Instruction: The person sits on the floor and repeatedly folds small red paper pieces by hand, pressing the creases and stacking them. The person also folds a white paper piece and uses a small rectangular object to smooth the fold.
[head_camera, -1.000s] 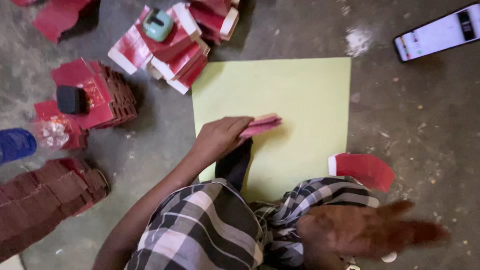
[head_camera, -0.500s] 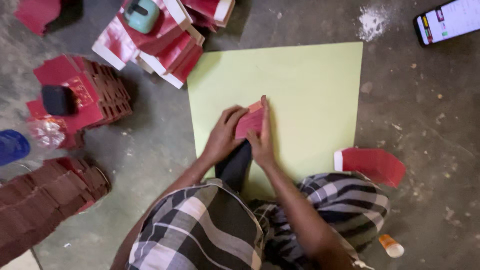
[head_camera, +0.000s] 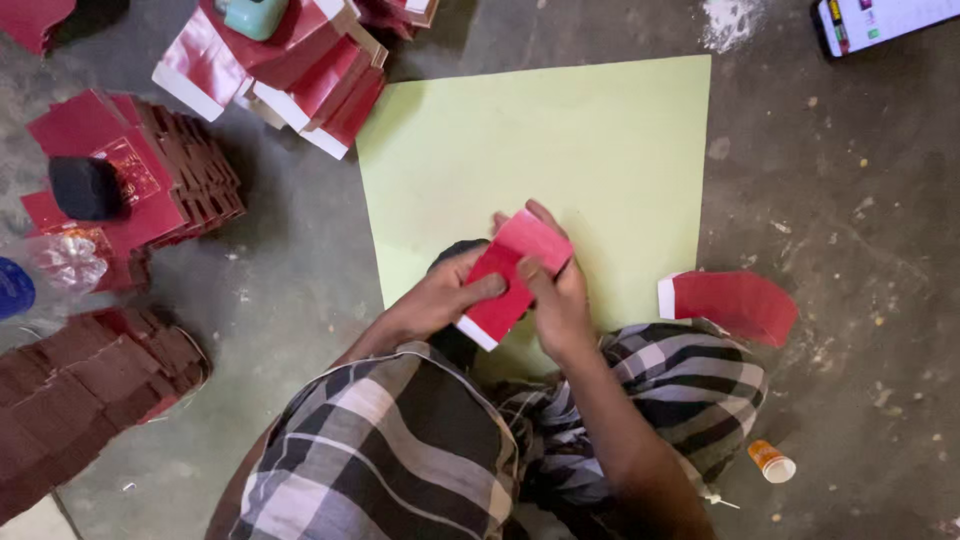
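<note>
Both my hands hold one flat red paper piece with a white edge (head_camera: 512, 275) just above a pale green sheet (head_camera: 560, 160) lying on the grey floor. My left hand (head_camera: 435, 298) grips its lower left side, thumb on top. My right hand (head_camera: 555, 295) pinches its right side, fingers wrapped behind it. Below the hands are my knees in checked black-and-white cloth (head_camera: 400, 450).
Another red piece (head_camera: 735, 303) lies at the sheet's right corner. Heaps of red pieces (head_camera: 300, 60), folded red stacks (head_camera: 150, 170) and a darker stack (head_camera: 80, 390) sit to the left. A phone (head_camera: 885, 20) lies top right, a small orange cap (head_camera: 772, 462) bottom right.
My right hand came in from the lower right and took hold of the red piece together with the left. The piece has been lifted and turned toward me.
</note>
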